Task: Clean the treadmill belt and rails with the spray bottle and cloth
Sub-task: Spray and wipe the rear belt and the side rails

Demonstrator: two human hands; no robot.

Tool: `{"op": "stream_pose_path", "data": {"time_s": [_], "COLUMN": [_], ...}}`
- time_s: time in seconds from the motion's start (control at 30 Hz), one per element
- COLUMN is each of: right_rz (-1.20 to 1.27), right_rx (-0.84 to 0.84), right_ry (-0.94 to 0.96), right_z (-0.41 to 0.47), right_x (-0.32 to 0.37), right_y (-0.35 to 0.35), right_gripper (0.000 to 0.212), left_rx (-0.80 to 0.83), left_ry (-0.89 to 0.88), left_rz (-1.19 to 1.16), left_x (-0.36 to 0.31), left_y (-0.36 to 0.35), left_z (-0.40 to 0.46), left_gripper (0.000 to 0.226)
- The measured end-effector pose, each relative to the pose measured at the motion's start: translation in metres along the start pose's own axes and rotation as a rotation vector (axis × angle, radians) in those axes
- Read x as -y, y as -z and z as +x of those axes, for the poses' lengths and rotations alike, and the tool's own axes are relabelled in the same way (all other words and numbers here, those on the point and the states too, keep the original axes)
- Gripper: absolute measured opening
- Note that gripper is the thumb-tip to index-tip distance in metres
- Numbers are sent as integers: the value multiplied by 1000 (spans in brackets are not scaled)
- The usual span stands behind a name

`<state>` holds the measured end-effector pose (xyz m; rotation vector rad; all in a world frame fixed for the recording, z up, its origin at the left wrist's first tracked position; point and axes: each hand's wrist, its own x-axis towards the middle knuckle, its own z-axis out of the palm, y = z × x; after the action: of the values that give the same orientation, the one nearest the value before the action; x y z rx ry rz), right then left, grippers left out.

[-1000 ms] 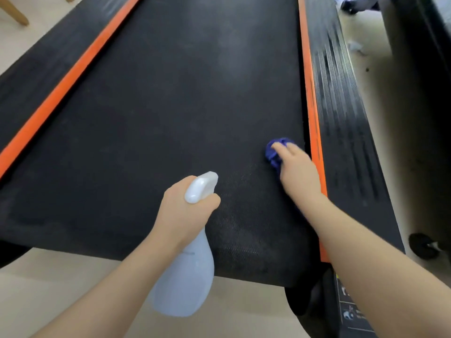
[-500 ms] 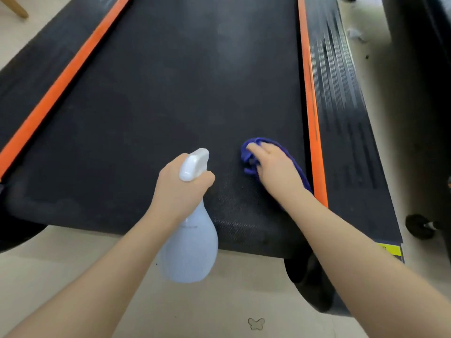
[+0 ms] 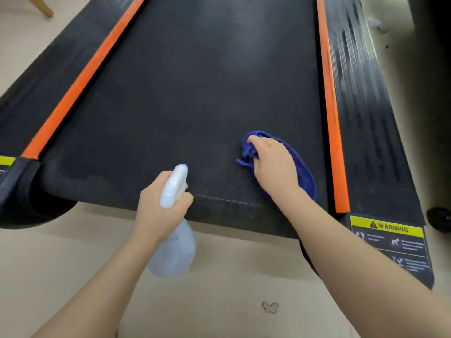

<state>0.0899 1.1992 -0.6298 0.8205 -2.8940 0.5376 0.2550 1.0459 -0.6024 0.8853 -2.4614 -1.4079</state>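
Blue cloth point(image 3: 303, 175) bunched on black belt point(image 3: 195, 93), near right, just beside orange right rail point(image 3: 333, 123). Right hand point(image 3: 274, 165) presses it, fingers apparently curled into folds. Left hand point(image 3: 158, 211) grips spray bottle point(image 3: 174, 250), fingers round neck, over near belt edge.

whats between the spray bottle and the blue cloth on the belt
Only bare black belt, seen in the head view. The left hand grips the spray bottle, the right hand presses the blue cloth, and nothing sits in the gap.
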Motion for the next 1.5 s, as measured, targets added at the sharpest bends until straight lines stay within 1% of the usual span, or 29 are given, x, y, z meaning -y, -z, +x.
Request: {"op": "stream_pose_path", "data": {"time_s": [0.03,0.1,0.17,0.2,0.23,0.27,0.37,0.4,0.43,0.53,0.6,0.63,0.67,0.73,0.8,0.83,0.87,0.93,1.0,1.03,1.07,1.17,1.2,1.23,1.27,1.33,1.4,1.47,1.5], "right_rz": [-5,33,46,48,46,44,75,76,49,-41,-102,-169,-237,-299,-275,-250,-224,-178,-167,-157,-144,-168,-172,-187,-193,-139,-118,-135,-138], "right_rx": [6,38,77,86,66,28,-91,-108,-125,-150,-134,-127,-133,-152,-156,-156,-150,-94,-48,-38,-31,33,64,98,126,181,231,229,204], "right_ry": [71,290,469,509,500,425,21,-80,-117,-8,69,69,36,-101,-246,-268,-239,-84,96,140,115,-227,-293,-294,-232,-26,134,204,176], "right_z": [-16,-61,-91,-95,-96,-96,-102,-103,-102,-92,-92,-98,-107,-123,-124,-121,-116,-108,-108,-107,-103,-96,-91,-86,-80,-64,-55,-49,-48], "right_x": [15,42,46,39,27,16,-2,1,9,34,31,20,7,-18,-23,-14,0,38,61,57,47,16,15,25,40,77,105,108,103], "right_y": [-6,-15,-19,-18,-16,-13,1,1,-1,-13,-13,-7,-2,11,12,9,3,-9,-16,-15,-11,12,15,16,14,0,-13,-18,-16], "right_gripper": [28,32,34,34,36,38,40,39,37,41,48,47,45,47,51,50,47,50,45,45,50,53,54,55,56,60,63,59,55], "left_rx": [5,-7,-32,-40,-44,-42,0,13,18,21,44,57,66,80,95,102,105,105,96,87,81,83,89,97,104,106,90,81,84], "left_ry": [-14,-39,-42,-39,-37,-37,-61,-67,-71,-93,-110,-116,-119,-132,-150,-158,-162,-154,-128,-110,-93,-102,-128,-154,-175,-202,-217,-222,-219], "left_rz": [-5,-5,16,22,22,21,31,37,39,30,40,45,45,35,16,7,-4,-33,-60,-69,-78,-92,-91,-91,-95,-101,-94,-88,-81], "left_x": [2,3,3,2,2,2,-1,-2,-3,-6,-10,-11,-13,-15,-18,-19,-18,-14,-11,-10,-10,-8,-6,-4,-1,5,12,17,20], "left_y": [0,-4,-9,-11,-11,-12,-12,-12,-12,-13,-15,-15,-15,-16,-19,-19,-20,-20,-19,-17,-14,0,6,13,19,33,44,55,60], "left_z": [0,0,-1,-2,-4,-6,-11,-13,-15,-20,-21,-22,-22,-20,-20,-21,-22,-21,-19,-16,-11,-1,1,2,2,5,7,8,9], "left_gripper": [34,36,39,39,40,39,40,41,41,43,43,44,44,44,44,44,43,39,26,18,13,11,12,14,19,27,29,29,30]}}
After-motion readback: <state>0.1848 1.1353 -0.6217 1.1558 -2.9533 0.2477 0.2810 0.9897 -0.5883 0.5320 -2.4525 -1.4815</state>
